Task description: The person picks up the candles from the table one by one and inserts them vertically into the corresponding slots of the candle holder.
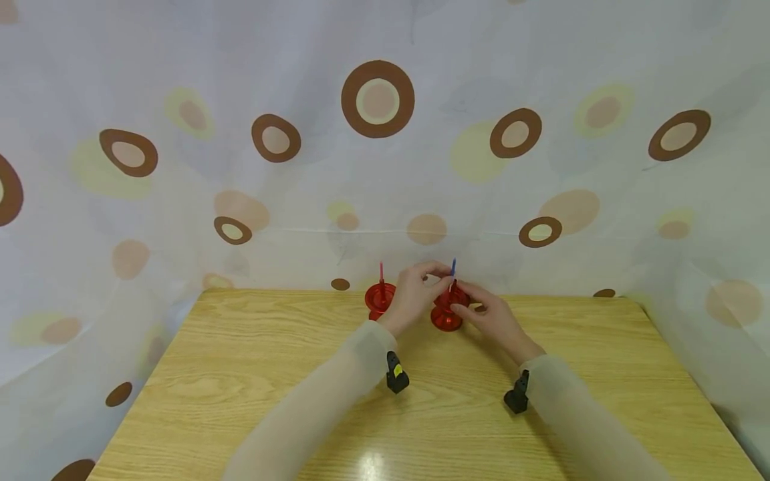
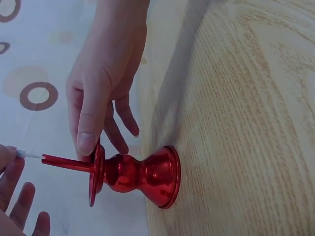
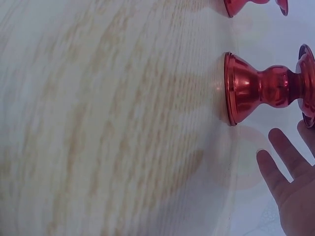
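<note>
A shiny red candle holder [image 1: 446, 321] with a wide dish and flared base stands upright at the table's back. My left hand [image 1: 416, 294] pinches a thin blue candle [image 1: 454, 267] above it. In the left wrist view, the candle's pale lower end [image 2: 33, 156] meets the tip of the holder's narrow red tube [image 2: 69, 162]. My right hand [image 1: 494, 322] holds the dish by its rim between thumb and fingers, lower fingers extended beside the stem. To the left stands a second red candle holder [image 1: 374, 294] with a pink candle [image 1: 381, 270] upright in it.
The wooden table [image 1: 289, 374] carries both holders near its back edge. Behind it hangs a pale curtain [image 1: 313, 180] patterned with brown rings and dots. Black cameras [image 1: 397, 375] are strapped at both wrists.
</note>
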A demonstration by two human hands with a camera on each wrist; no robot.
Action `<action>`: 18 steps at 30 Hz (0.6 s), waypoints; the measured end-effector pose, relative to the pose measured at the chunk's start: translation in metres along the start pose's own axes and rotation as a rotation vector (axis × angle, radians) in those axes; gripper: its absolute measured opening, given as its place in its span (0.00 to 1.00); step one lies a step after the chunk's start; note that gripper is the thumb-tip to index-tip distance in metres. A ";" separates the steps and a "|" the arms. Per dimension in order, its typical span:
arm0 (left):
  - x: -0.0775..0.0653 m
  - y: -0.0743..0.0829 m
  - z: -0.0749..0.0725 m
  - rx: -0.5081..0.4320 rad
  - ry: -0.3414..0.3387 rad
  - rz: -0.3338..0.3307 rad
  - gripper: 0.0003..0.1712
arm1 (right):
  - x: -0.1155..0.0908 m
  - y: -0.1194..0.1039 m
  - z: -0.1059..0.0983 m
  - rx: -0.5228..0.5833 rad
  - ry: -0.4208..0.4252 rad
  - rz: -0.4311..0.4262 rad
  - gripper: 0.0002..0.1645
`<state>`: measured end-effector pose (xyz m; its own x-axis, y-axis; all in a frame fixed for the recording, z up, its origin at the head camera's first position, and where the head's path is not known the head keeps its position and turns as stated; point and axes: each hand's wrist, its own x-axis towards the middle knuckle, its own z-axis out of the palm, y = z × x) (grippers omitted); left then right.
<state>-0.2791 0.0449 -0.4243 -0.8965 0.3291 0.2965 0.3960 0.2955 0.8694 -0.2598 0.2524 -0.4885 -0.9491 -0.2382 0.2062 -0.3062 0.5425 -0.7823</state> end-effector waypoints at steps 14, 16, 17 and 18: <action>0.010 -0.002 0.000 -0.043 -0.002 0.033 0.13 | 0.000 0.003 0.000 0.001 -0.002 0.018 0.36; 0.011 -0.002 0.000 -0.043 -0.002 0.039 0.14 | -0.001 0.002 0.000 0.002 0.000 0.019 0.36; 0.012 -0.002 0.000 -0.045 -0.003 0.040 0.14 | -0.001 0.002 0.000 0.004 0.000 0.021 0.36; 0.013 -0.001 0.000 -0.044 -0.003 0.042 0.14 | -0.001 0.002 0.000 0.004 0.002 0.022 0.36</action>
<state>-0.2910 0.0484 -0.4217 -0.8789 0.3427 0.3318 0.4239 0.2421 0.8728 -0.2596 0.2541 -0.4903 -0.9558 -0.2249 0.1896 -0.2847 0.5444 -0.7891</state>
